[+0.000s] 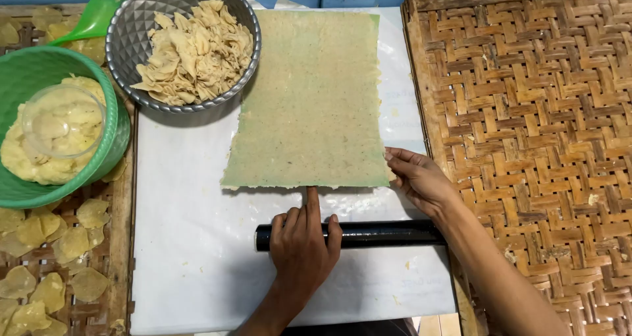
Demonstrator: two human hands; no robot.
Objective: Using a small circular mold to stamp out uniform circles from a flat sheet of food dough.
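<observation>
At six o'clock on the white plastic sheet (191,244), the left hand (301,244) lies flat and open over the black rolling pin (375,234), forefinger touching the thin dough sheet (309,105) at twelve o'clock. The right hand (418,178), at three o'clock, pinches the dough's lower corner.

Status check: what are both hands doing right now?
Left hand flat on black rolling pin, fingertip at dough sheet edge. Right hand pinching sheet's near corner. Metal bowl overlaps sheet's far corner.
</observation>
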